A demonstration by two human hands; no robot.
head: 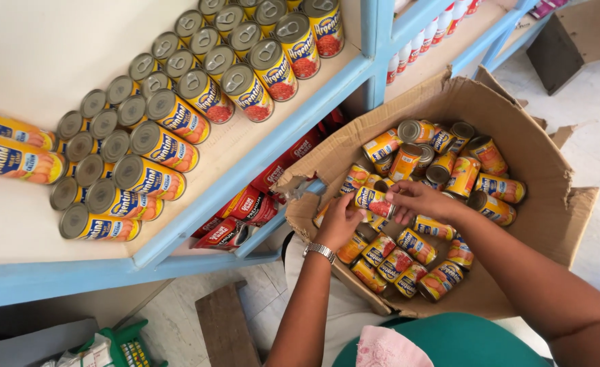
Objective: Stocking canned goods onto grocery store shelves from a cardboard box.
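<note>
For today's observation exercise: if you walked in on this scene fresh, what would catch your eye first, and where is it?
First, the torn cardboard box at right, heaped with yellow cans, where the left hand and right hand meet on one can. Next, the rows of matching cans standing on the blue-edged shelf at upper left. Red packets fill the shelf below.

Blue-edged shelf as landmark: rows of yellow-labelled cans stand on it; red packets lie on the tier beneath; a wooden board rests on the floor below.
</note>
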